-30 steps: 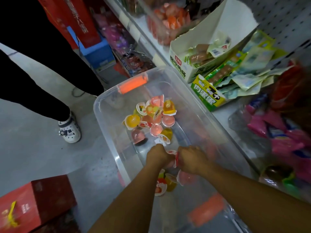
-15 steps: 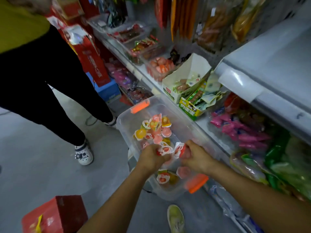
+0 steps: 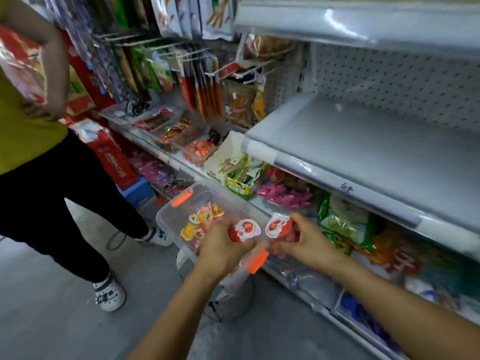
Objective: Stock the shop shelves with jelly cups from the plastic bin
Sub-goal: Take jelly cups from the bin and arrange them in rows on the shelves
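Above bin (image 3: 166,222), my left hand (image 3: 220,246) and right hand (image 3: 304,242) have lifted clear, each gripping jelly cups (image 3: 246,228); shelf (image 3: 363,152) next.

I stand in a shop aisle: metal shelves (image 3: 363,152) of packaged snacks (image 3: 342,219), more bags on hooks (image 3: 207,92).

A handwritten mark, possibly "45", stands on the front edge of the grey shelf (image 3: 363,152) at three o'clock. Chinese characters on the yellow-green carton (image 3: 237,189) near centre and the red box (image 3: 114,162) at nine o'clock are too blurred to read.
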### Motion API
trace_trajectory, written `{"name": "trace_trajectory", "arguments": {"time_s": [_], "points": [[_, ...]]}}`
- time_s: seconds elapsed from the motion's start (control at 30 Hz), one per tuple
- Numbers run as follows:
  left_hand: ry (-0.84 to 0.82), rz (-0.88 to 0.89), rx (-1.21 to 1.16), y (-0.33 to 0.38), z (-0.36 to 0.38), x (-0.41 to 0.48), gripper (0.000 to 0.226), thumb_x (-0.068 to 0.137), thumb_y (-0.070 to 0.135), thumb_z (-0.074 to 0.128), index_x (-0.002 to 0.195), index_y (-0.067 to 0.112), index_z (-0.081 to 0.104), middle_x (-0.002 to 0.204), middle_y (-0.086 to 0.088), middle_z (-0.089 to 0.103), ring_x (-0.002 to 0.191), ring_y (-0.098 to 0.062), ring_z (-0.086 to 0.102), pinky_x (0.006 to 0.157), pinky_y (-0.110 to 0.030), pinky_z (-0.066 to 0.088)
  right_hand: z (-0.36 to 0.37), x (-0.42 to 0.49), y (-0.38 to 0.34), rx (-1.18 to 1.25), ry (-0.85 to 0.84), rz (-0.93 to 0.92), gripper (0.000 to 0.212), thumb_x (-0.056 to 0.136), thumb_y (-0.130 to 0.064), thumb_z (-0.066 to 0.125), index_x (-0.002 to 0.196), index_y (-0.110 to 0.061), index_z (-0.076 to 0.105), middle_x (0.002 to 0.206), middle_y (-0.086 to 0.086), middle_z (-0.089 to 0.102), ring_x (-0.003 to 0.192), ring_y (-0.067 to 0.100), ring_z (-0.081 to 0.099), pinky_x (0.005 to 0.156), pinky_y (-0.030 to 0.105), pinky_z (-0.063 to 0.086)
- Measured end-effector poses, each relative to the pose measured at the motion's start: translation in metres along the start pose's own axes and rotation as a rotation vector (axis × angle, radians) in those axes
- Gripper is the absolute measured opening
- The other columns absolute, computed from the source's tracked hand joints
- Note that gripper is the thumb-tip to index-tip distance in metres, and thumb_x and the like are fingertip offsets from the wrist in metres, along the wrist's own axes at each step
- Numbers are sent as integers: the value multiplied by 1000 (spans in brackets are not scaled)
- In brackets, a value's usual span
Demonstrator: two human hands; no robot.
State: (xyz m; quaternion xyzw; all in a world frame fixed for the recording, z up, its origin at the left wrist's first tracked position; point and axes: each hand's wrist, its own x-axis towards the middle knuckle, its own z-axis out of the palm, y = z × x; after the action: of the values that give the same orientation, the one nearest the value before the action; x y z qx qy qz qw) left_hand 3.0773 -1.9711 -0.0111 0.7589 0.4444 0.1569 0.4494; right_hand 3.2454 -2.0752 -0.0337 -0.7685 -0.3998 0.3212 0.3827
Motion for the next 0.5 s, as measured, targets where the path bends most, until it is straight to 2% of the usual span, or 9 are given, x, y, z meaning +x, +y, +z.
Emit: {"name": "trace_trajectory", "arguments": {"time_s": [0.03,0.13,0.23,0.37,0.4,0.5], "points": [[2,27,7,13,1,-8,29,72,18,84,79,32,59,73,17,64,65,6,60,58,-7,45,-11,-12,-4,22,23,-1,42,67,-15,84,99,-16,56,92,2,69,85,20,66,77,33,54],[-4,118,33,51,10,-35,33,71,14,84,75,32,56,71,19,60,61,14,57,55,-4,42,-46,-53,-16,98,67,6,41,70,-8,82,101,-14,55,89,1,69,73,7,65,67,21,54],[-27,172,18,88,28,-63,29,73,19,83,81,31,58,75,17,62,65,3,59,56,-3,41,-87,-96,-20,121,130,-12,48,63,-25,86,101,-22,57,93,-5,69,80,7,66,72,20,53],[-88,254,-27,145,63,-107,27,76,21,80,92,30,60,78,17,64,66,4,60,58,-4,43,-147,-165,-18,216,188,-19,46,74,-10,79,110,-23,54,97,0,69,79,9,66,60,15,50],[-100,289,-35,160,73,-120,25,77,20,80,89,30,60,76,17,64,65,6,60,58,-5,43,-162,-184,-16,232,203,-22,45,75,-10,78,110,-24,54,97,2,69,79,11,67,60,19,53],[-151,357,-47,204,109,-158,26,78,21,79,83,34,57,76,20,62,63,14,58,57,-2,41,-206,-237,-4,240,285,-14,42,72,-16,81,105,-25,56,96,2,71,88,20,69,77,42,60]]}}
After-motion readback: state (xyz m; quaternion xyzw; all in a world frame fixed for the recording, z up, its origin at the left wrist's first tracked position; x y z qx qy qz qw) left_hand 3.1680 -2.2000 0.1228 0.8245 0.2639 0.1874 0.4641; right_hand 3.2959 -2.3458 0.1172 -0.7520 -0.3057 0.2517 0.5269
